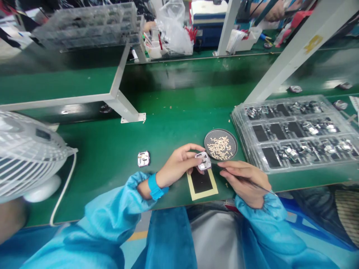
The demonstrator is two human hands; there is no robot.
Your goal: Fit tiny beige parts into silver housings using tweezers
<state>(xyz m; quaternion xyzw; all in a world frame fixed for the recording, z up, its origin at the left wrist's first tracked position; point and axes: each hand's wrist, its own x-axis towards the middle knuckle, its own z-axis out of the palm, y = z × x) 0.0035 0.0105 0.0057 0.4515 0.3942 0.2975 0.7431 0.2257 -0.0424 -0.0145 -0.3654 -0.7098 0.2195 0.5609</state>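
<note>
My left hand (179, 162) grips a small square device part (204, 160) with a pale inner face, thumb on top and fingers around its edge. Held pen-like in my right hand (246, 181) are dark thin tweezers (245, 179), their tip close to the part's right side. Below the part lies a black pad with a yellow border (204, 195). Just behind my hands, a round grey dish (207, 140) holds many tiny beige pieces (220, 148). A second square part (144, 159) rests on the green table to the left.
Stacked clear trays (238, 130) with device parts stand at the right. A white fan (30, 153) and its cable are at the left. White metal posts (273, 67) and a raised shelf (61, 86) frame the green table (174, 123). Another person's hand (276, 12) shows at the top right.
</note>
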